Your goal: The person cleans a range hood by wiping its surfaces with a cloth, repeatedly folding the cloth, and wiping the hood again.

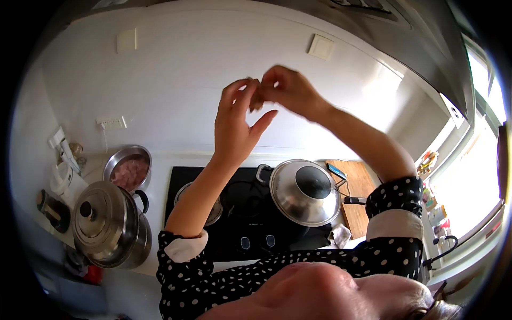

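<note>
Both hands raised above the stove [250, 213]: left hand [237, 120] and right hand [288, 90] pinch a small morsel [257, 100] together. Judged mid-shaping; next calls for gentle fingertip pressure.

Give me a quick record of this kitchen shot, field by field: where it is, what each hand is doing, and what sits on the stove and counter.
setting: kitchen counter with a black cooktop against a white wall
left hand: raised, fingers meeting the right hand's
right hand: raised, pinching a small brownish item, too blurred to identify
cooktop: lidded pan on the right; a smaller pot partly hidden behind the left forearm
counter, left: lidded steel pot; steel bowl with pinkish contents
counter, right: wooden board
</note>
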